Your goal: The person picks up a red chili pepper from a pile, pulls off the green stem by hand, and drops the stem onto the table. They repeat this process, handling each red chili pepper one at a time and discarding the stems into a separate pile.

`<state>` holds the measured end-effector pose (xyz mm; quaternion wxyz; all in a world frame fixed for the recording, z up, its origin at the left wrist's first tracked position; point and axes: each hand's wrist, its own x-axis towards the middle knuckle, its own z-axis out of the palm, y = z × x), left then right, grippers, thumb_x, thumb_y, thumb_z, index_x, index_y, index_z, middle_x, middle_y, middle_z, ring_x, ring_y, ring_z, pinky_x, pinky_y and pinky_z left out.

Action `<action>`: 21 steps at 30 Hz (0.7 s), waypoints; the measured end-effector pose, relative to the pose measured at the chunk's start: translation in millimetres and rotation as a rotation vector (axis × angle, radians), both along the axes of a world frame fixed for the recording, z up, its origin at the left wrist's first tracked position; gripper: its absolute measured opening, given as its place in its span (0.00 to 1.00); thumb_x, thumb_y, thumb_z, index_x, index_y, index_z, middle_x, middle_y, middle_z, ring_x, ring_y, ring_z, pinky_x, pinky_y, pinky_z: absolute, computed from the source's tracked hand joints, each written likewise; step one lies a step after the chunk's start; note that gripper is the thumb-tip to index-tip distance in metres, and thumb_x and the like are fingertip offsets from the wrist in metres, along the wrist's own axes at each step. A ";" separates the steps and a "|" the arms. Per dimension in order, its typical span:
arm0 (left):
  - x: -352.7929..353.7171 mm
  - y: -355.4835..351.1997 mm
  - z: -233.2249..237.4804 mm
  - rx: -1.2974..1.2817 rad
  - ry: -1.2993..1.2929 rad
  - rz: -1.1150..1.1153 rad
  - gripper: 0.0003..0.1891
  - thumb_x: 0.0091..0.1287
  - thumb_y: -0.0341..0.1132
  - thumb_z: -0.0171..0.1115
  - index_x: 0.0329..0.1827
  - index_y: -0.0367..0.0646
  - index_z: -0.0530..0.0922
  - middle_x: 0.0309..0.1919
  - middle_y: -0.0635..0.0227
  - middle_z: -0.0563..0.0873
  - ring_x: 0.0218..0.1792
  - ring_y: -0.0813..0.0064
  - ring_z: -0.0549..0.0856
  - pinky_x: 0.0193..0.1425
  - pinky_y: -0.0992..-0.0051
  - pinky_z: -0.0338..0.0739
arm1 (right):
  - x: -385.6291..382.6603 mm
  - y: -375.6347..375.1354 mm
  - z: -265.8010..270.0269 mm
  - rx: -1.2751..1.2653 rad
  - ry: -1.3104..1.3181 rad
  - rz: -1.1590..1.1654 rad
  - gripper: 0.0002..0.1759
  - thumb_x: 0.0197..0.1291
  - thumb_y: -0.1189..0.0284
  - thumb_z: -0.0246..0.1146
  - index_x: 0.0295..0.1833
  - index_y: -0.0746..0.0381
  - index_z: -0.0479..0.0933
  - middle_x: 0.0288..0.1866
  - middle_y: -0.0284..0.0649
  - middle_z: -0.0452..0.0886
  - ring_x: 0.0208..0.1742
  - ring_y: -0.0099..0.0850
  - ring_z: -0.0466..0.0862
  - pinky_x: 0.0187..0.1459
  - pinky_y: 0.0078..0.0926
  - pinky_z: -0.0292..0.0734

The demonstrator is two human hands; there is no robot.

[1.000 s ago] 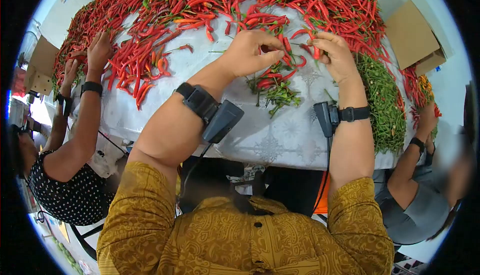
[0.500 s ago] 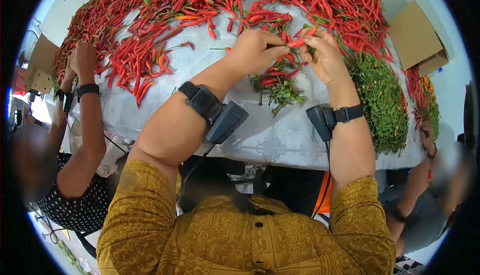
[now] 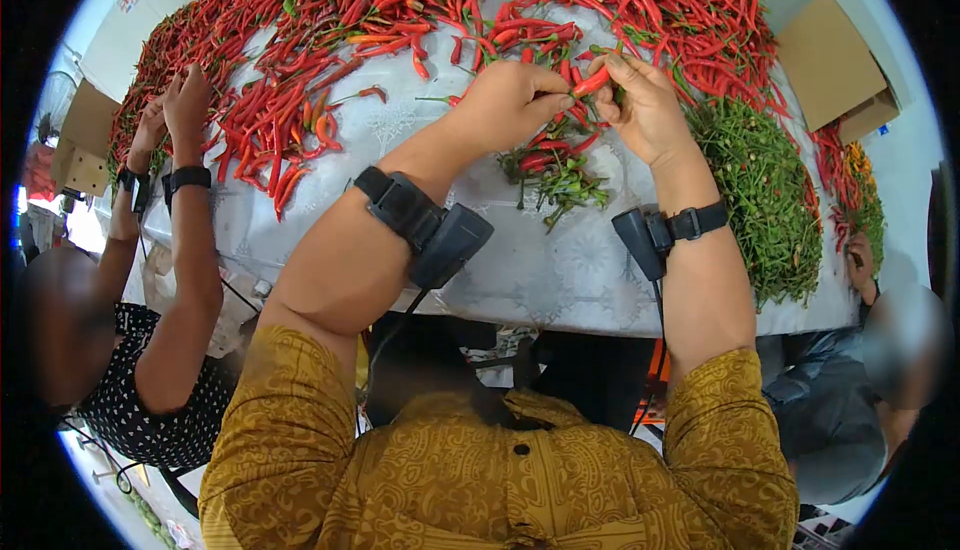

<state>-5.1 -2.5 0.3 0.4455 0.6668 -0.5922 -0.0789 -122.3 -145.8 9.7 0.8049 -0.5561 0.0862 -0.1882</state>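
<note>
A red chili pepper is stretched between my two hands above the table. My left hand is closed in a pinch at the pepper's left tip. At its other end, the fingers of my right hand are closed around the stem side; the stem itself is mostly hidden by them. Just below my hands lies a small heap of green chili stems, with a few red chilies beside it. Black straps with small devices sit on both my forearms.
A broad pile of red chilies curves across the back of the white-covered table. A green heap of stems lies at right, near a cardboard box. Co-workers' hands show at left and far right.
The chili between my hands now tilts more steeply, its right end higher. The left co-worker's hands have lifted and moved right. The right co-worker has shifted position.
</note>
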 end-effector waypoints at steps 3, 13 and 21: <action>1.1 -2.5 -4.9 -0.088 0.042 -0.035 0.06 0.55 0.33 0.58 0.28 0.40 0.78 0.18 0.59 0.77 0.19 0.63 0.75 0.25 0.69 0.69 | -0.6 -3.5 -1.5 0.066 -0.015 0.070 0.11 0.59 0.67 0.57 0.35 0.66 0.75 0.20 0.31 0.73 0.18 0.17 0.69 0.19 0.14 0.61; -2.3 2.5 3.4 -0.075 0.168 -0.224 0.04 0.56 0.27 0.57 0.27 0.34 0.76 0.16 0.66 0.74 0.19 0.79 0.72 0.25 0.74 0.66 | -2.2 -4.6 -3.3 0.203 -0.009 0.166 0.11 0.60 0.66 0.55 0.32 0.63 0.74 0.21 0.32 0.73 0.18 0.19 0.68 0.19 0.13 0.62; 0.3 9.2 9.1 0.185 0.153 -0.532 0.08 0.57 0.32 0.62 0.28 0.35 0.77 0.21 0.74 0.77 0.27 0.85 0.73 0.30 0.81 0.67 | -0.7 -14.4 -8.1 0.306 0.021 0.089 0.15 0.62 0.61 0.50 0.31 0.62 0.71 0.22 0.36 0.72 0.17 0.20 0.63 0.21 0.15 0.61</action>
